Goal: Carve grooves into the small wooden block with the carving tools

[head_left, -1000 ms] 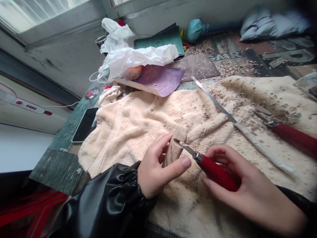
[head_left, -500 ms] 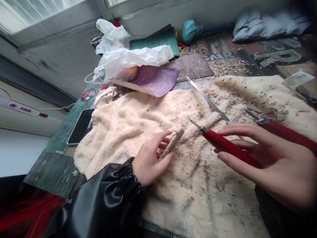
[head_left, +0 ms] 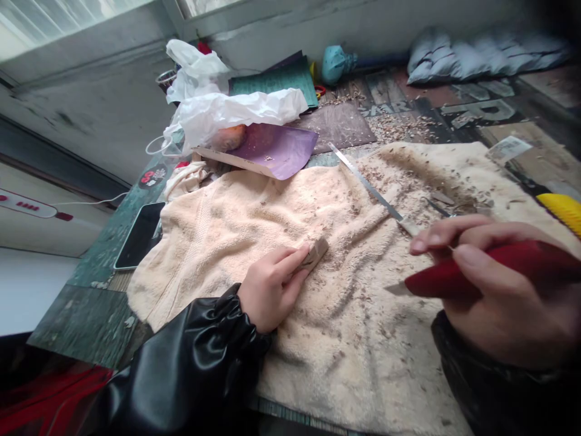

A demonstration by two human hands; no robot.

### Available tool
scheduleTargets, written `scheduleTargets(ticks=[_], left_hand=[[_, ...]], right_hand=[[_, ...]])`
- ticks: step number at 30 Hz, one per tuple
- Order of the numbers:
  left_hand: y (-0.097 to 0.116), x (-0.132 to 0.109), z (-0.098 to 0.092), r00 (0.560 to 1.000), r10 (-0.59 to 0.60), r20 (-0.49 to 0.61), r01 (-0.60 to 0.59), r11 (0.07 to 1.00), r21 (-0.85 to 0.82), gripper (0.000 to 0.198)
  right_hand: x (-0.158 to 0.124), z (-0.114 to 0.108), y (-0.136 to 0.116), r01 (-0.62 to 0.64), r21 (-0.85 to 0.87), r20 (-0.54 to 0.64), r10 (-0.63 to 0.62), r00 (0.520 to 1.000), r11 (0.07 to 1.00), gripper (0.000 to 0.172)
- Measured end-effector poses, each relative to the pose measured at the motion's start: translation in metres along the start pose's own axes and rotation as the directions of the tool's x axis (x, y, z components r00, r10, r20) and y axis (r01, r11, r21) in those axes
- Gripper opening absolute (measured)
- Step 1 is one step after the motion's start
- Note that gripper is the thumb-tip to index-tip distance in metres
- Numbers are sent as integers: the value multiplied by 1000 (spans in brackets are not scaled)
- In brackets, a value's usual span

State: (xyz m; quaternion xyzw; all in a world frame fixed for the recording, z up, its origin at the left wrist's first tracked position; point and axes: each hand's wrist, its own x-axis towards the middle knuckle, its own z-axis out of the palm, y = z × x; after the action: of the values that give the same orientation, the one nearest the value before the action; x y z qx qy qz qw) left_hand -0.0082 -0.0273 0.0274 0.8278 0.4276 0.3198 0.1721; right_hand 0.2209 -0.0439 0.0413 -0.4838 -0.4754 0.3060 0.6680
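My left hand point(head_left: 269, 286) is closed around a small pale piece of carved wood point(head_left: 315, 253) and presses it down on the cream towel point(head_left: 254, 212). To the right, close to the camera, my right hand point(head_left: 508, 297) grips a red-handled carving knife point(head_left: 458, 275); its short blade points left, raised above the towel and apart from the wood. Wood shavings are scattered over the towel.
A long metal file point(head_left: 367, 188) lies across the towel, with another small tool point(head_left: 438, 207) beside it. A phone point(head_left: 138, 233) lies at the left table edge. White plastic bags point(head_left: 227, 109), purple sheet point(head_left: 281, 145), green mat point(head_left: 276, 79) and a yellow object point(head_left: 565, 209) surround the towel.
The left hand lowered the wood onto the towel. The right hand drew the knife away from the wood, to the right and nearer the camera.
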Motion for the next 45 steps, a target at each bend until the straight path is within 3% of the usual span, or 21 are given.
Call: scheduleTargets(ticks=[3,6,8,10,16,23,30,41,45], left_hand=[[-1,1,3,1000,-2,-18,1,999,-46,25],[-1,2,4,1000,-20,-21,19,996,-90,23],[-2,1,4,999,-49,2,49,992,-113,22],[-4,2,3,997,-80,19,82,988,-133,22],[-5,4,3,986,-160,43,164,977,-138,22],[-1,6,5,998,-67,-2,66,990,-126,19],[-4,6,8,1000,-10,14,12,994,-107,14],[0,4,10,997,-81,16,82,993,-86,10],[0,4,10,997,-83,-8,81,991,-104,10]], right_hand=[[0,17,-12,-36,241,120,7,993,970,5],[10,29,-19,-92,428,244,-17,970,899,26],[18,37,-21,-181,456,345,14,938,871,34],[25,47,-22,-218,471,373,31,927,855,30],[26,72,-15,-139,502,358,-59,932,854,27],[29,71,-7,-177,490,497,-107,861,853,25],[27,73,-7,-174,456,483,-78,872,873,26],[12,80,-4,-82,447,369,-100,924,891,31],[15,79,-1,-119,459,362,-63,930,880,29]])
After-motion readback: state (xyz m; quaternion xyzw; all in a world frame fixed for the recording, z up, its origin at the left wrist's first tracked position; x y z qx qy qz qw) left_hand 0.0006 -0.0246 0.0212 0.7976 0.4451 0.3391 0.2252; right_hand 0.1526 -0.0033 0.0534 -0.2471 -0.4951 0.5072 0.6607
